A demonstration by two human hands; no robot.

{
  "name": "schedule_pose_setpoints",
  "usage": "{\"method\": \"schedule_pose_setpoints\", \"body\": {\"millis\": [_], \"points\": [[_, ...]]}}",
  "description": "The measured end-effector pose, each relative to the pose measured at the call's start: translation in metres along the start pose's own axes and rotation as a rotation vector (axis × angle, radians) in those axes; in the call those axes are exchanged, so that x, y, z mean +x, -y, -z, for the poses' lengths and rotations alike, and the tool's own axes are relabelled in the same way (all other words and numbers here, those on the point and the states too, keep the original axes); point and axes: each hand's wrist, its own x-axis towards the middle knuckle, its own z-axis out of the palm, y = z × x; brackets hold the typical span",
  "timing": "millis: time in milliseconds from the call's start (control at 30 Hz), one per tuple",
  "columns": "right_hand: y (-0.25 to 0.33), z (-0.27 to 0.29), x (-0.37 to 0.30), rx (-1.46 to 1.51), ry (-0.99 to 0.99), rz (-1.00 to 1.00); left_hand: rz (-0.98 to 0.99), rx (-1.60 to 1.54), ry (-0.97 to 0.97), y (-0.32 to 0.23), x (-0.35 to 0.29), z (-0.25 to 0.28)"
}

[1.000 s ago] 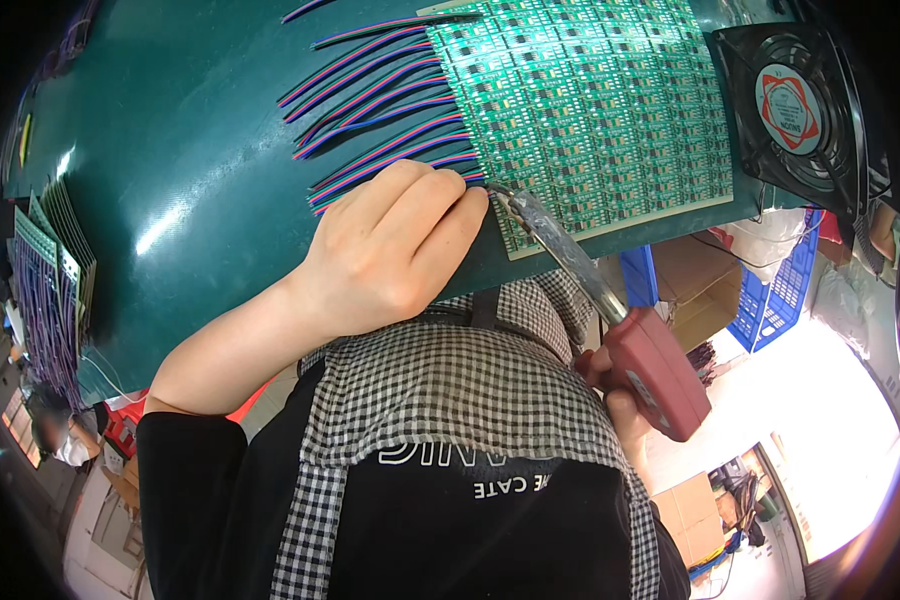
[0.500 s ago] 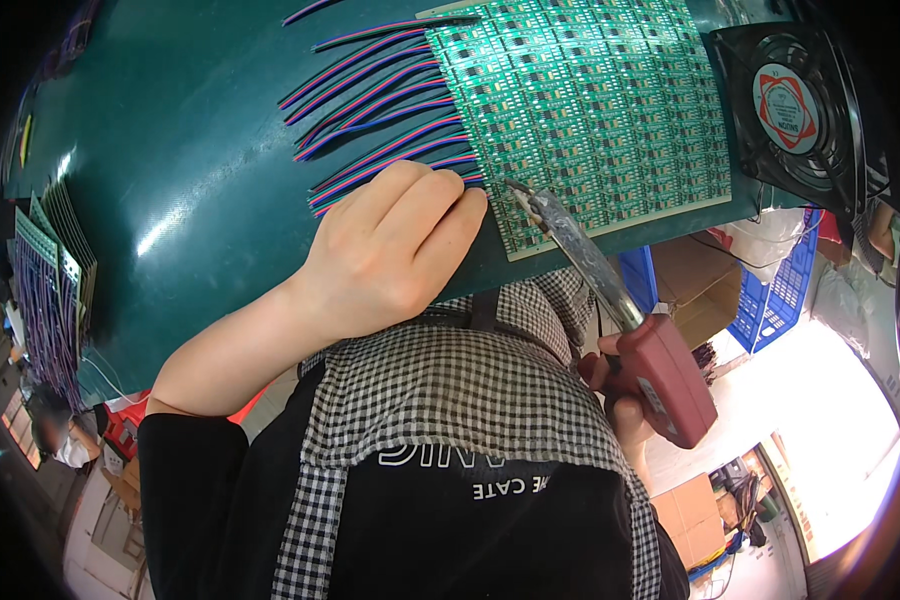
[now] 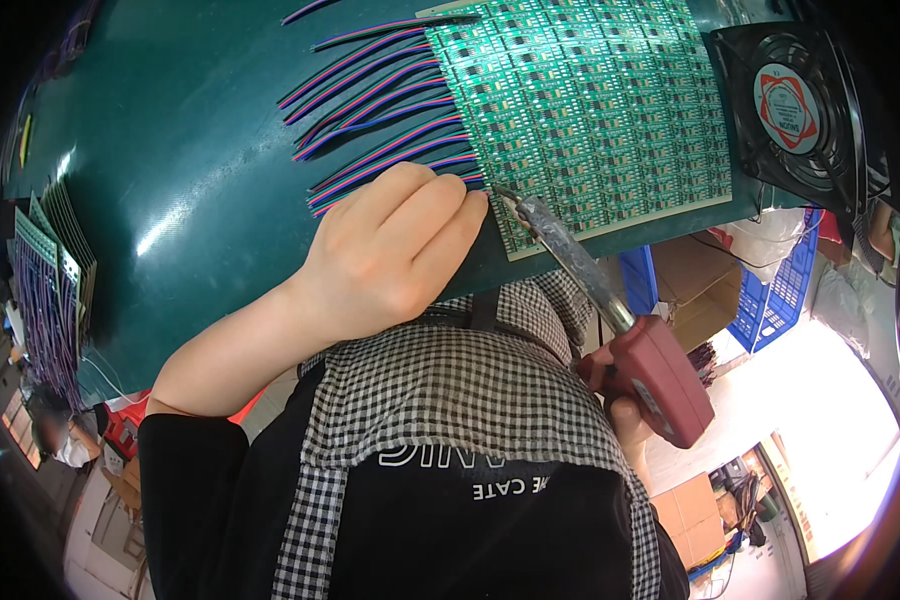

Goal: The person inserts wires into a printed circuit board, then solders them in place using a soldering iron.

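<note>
A green panel of small circuit boards [image 3: 590,110] lies on the green tabletop. Along its left edge, several flat cables of coloured wires [image 3: 360,90] fan out to the left. My left hand [image 3: 385,245] is closed at the panel's lower left corner, its fingertips pinching the end of a cable that they mostly hide. My right hand [image 3: 627,415], partly hidden, grips the dark red handle of a soldering iron [image 3: 660,380]. Its shaft slants up to the left, and the tip is at the panel's edge, right beside my left fingertips.
A black fan [image 3: 790,110] stands right of the panel. At the far left, a stack of boards with wires [image 3: 55,270] rests on the green table [image 3: 200,130]. Below the table's right side are a blue plastic crate [image 3: 780,290] and a cardboard box [image 3: 695,290].
The soldering iron has shifted slightly left, bringing its tip from over the boards to the edge beside my left fingertips. My left hand has hardly moved.
</note>
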Motion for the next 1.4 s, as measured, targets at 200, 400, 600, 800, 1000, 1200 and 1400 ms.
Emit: {"method": "schedule_pose_setpoints", "body": {"millis": [200,400,600,800,1000,1200,1400], "points": [[0.003,-0.005,-0.004,-0.002,-0.080,-0.059,0.064,-0.122,-0.010,0.006,0.004,0.001],[-0.003,-0.005,-0.008,-0.010,-0.071,-0.063,0.071,-0.121,0.002,0.005,0.003,0.002],[-0.007,-0.002,-0.008,-0.120,-0.028,-0.012,0.028,-0.058,0.019,0.003,0.003,0.001],[-0.012,0.004,-0.009,-0.119,0.022,0.011,0.029,-0.032,0.038,-0.001,0.002,0.001],[-0.011,-0.001,-0.012,-0.100,-0.032,-0.016,0.023,-0.036,0.040,0.000,0.002,0.002],[-0.009,0.005,-0.013,-0.119,-0.019,-0.015,-0.035,0.051,0.035,-0.002,0.001,0.000],[-0.009,0.001,-0.012,-0.064,-0.039,-0.008,-0.067,0.085,0.053,-0.003,0.002,0.002]]}}
